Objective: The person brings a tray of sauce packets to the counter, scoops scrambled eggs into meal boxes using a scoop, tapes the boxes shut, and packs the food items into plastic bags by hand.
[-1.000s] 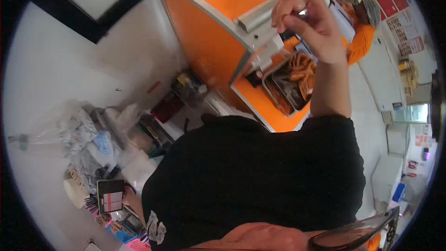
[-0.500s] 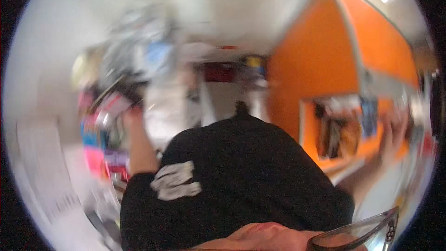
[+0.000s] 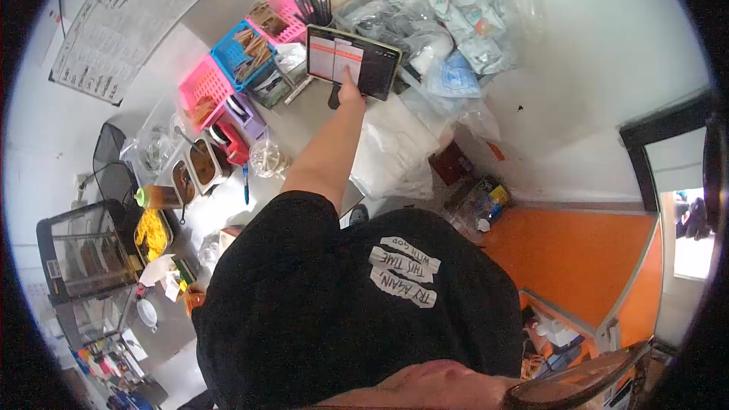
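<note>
My left hand (image 3: pixel 348 92) reaches out over the counter to a tablet (image 3: pixel 373 70) in a pale-edged case. A stretched finger meets the lit left half of its screen; the rest of the hand is partly curled and holds nothing. The screen shows white panels with red bars and a dark right side. Close to the tablet stand a blue basket (image 3: pixel 241 51) of wrapped sticks, a pink basket (image 3: pixel 277 17) and a bunch of black straws (image 3: pixel 315 9). White plastic bags (image 3: pixel 389 144) lie just right of my forearm. My right hand is outside the view.
Metal food containers (image 3: pixel 203 161), a red tape dispenser (image 3: pixel 231 142) and a tray of yellow food (image 3: pixel 152 234) line the counter on the left. Clear packaging (image 3: pixel 402 19) is heaped behind the tablet. An orange cabinet (image 3: pixel 569 250) with open shelves stands at right.
My view has swung left and is now sharp. The tablet and my left hand appear higher and further right. My right hand, spread beside the orange cabinet before, has left the view.
</note>
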The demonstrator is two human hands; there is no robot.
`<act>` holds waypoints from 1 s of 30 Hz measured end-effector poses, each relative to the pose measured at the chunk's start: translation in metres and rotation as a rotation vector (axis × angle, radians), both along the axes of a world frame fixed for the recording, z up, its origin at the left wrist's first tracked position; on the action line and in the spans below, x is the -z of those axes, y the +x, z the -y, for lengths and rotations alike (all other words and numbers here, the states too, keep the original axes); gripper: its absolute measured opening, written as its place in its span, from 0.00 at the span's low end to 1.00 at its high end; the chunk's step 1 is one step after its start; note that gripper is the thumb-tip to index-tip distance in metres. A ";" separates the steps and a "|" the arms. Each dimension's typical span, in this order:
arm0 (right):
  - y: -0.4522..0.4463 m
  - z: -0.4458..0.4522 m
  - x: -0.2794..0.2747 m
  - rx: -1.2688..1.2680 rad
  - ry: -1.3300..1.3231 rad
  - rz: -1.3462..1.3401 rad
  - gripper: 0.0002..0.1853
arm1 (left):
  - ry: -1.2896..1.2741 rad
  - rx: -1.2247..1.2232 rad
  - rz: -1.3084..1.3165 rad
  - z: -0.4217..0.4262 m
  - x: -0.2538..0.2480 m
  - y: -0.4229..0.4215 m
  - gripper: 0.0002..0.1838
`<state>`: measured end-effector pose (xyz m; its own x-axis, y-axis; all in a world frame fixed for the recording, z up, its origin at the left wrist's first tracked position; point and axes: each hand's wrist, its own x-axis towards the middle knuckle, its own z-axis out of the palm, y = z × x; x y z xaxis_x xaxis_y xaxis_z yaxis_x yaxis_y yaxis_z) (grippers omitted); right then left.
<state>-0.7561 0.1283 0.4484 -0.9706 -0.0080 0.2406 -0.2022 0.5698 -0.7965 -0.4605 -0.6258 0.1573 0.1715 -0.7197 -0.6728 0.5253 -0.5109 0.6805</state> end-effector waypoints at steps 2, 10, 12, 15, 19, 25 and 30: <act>-0.005 0.004 -0.001 -0.008 0.008 0.001 0.27 | -0.020 0.053 -0.069 -0.007 -0.012 0.004 0.30; -0.016 0.022 -0.005 -0.029 0.055 0.006 0.24 | -0.127 0.086 -0.310 -0.003 0.040 0.024 0.21; -0.017 0.027 -0.005 -0.035 0.063 0.002 0.24 | -0.073 0.082 -0.235 0.002 0.046 0.023 0.18; -0.018 0.032 -0.007 -0.045 0.069 0.004 0.23 | -0.062 0.083 -0.164 -0.002 0.027 0.020 0.23; -0.019 0.037 -0.008 -0.062 0.081 0.002 0.22 | -0.085 0.084 -0.234 0.006 0.042 0.021 0.23; -0.011 0.041 -0.008 -0.064 0.088 0.004 0.20 | -0.148 0.091 -0.388 -0.005 0.045 0.028 0.18; -0.004 0.039 -0.011 -0.066 0.094 0.000 0.18 | -0.128 0.057 -0.362 -0.009 0.031 0.025 0.13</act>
<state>-0.7605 0.0897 0.4597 -0.9672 -0.0946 0.2357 -0.2418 0.6272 -0.7404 -0.4355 -0.6169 0.1265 -0.1038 -0.8030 -0.5869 0.7165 -0.4696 0.5158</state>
